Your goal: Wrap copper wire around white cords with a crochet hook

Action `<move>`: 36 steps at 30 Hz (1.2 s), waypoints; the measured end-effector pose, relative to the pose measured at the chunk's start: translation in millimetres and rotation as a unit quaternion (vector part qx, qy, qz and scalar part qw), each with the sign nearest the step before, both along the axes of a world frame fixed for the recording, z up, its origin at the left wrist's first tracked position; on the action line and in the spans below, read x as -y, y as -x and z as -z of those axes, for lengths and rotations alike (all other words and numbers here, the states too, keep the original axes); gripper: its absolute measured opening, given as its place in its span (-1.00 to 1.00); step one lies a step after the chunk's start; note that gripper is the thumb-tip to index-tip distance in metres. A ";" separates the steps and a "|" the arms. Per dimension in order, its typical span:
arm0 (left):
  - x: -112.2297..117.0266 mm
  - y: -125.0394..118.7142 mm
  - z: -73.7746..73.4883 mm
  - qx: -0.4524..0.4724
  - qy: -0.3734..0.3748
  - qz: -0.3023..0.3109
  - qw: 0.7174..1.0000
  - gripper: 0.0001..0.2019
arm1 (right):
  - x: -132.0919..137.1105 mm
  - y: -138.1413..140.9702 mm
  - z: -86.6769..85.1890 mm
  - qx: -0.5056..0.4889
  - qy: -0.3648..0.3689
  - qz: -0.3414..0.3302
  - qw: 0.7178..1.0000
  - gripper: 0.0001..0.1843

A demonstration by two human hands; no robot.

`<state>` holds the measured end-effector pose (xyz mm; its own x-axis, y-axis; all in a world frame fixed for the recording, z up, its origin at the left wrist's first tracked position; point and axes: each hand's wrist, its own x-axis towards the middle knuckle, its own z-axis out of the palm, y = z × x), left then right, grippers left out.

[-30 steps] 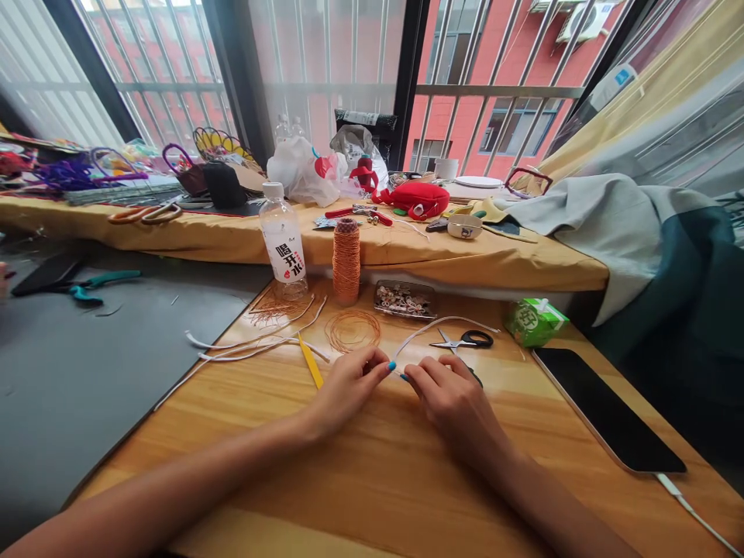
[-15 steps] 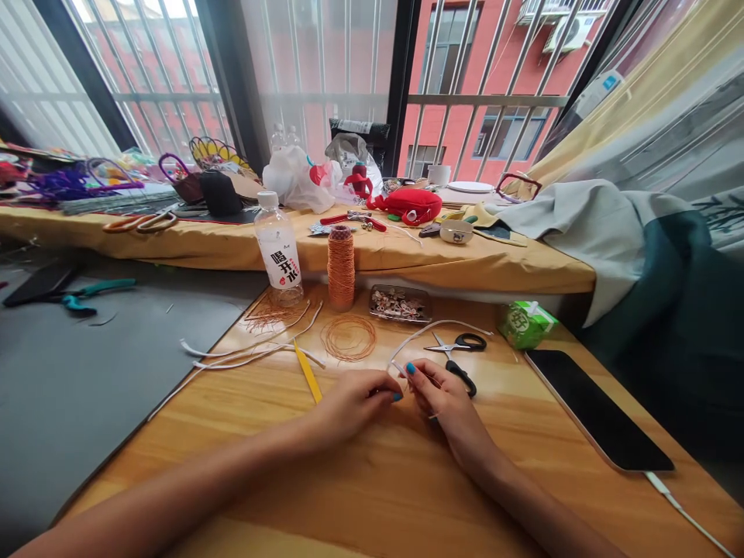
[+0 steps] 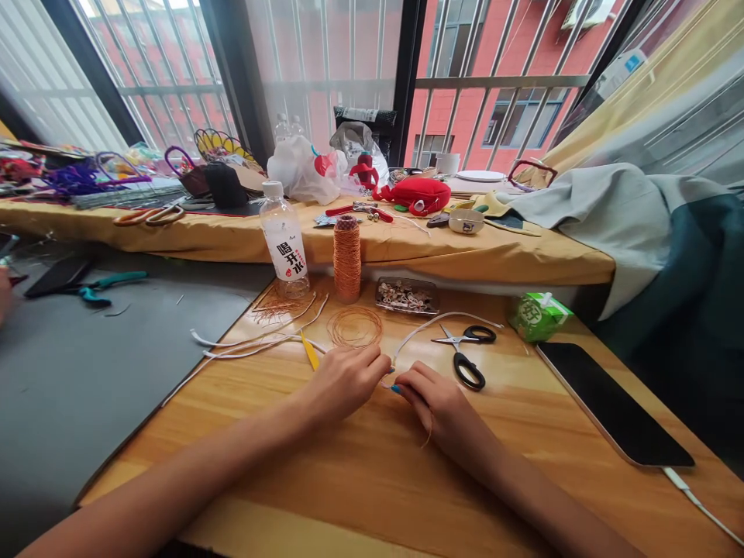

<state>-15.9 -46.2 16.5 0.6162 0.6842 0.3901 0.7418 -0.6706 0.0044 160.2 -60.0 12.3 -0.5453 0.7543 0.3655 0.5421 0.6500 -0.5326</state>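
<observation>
My left hand [image 3: 342, 381] and my right hand [image 3: 435, 403] meet at the middle of the wooden table [image 3: 360, 480], fingertips pinched together on the end of a white strip [image 3: 427, 325] that curves away toward the scissors [image 3: 466, 349]. A thin copper wire [image 3: 428, 435] trails below my right hand. Just beyond my left hand lie a coil of copper wire [image 3: 354, 326] and a yellow stick [image 3: 309, 351]. Further back stands a copper wire spool [image 3: 347, 259].
A water bottle [image 3: 284, 249], a tray of small beads [image 3: 405, 295], a green drink carton [image 3: 539, 316] and a dark phone [image 3: 613, 403] with its cable lie around. More white strips [image 3: 244, 343] lie left. A cluttered yellow-clothed ledge [image 3: 407, 256] runs behind; teal pliers [image 3: 96, 284] rest on the grey surface.
Both hands stayed pinched together on the white strip, shifting slightly toward me and back. A loose copper wire now hangs under my right hand. The scissors' lower handle is now uncovered.
</observation>
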 end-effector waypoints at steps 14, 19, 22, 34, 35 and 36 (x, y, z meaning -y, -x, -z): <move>9.1 -12.0 1.1 0.182 0.192 0.069 0.962 -0.76 | -6.5 -2.4 -3.0 -0.278 0.213 0.193 0.916 -0.71; 15.5 -14.8 2.8 0.120 0.189 0.095 0.970 -0.75 | -10.6 0.5 -2.0 -0.397 0.355 0.148 0.833 -0.67; 8.4 -12.8 4.4 0.100 0.213 0.054 0.970 -0.79 | -10.9 1.5 -7.1 -0.442 0.413 0.113 0.788 -0.67; 0.0 -9.1 -10.2 0.262 0.271 -0.002 0.926 -0.84 | -1.0 6.4 -4.1 -0.214 0.278 0.075 0.933 -0.86; 4.9 -11.6 -11.0 0.265 0.258 -0.004 0.929 -0.83 | -1.6 6.3 -1.8 -0.220 0.278 0.088 0.931 -0.86; 9.1 -14.0 -11.1 0.269 0.250 -0.004 0.930 -0.83 | -2.8 5.7 0.0 -0.231 0.287 0.093 0.925 -0.84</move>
<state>-2.0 -55.3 27.7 0.4184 0.8662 0.2731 0.5464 -0.4802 0.6861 154.5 -57.2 12.3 -0.2731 0.9613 0.0374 0.2439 0.1068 -0.9639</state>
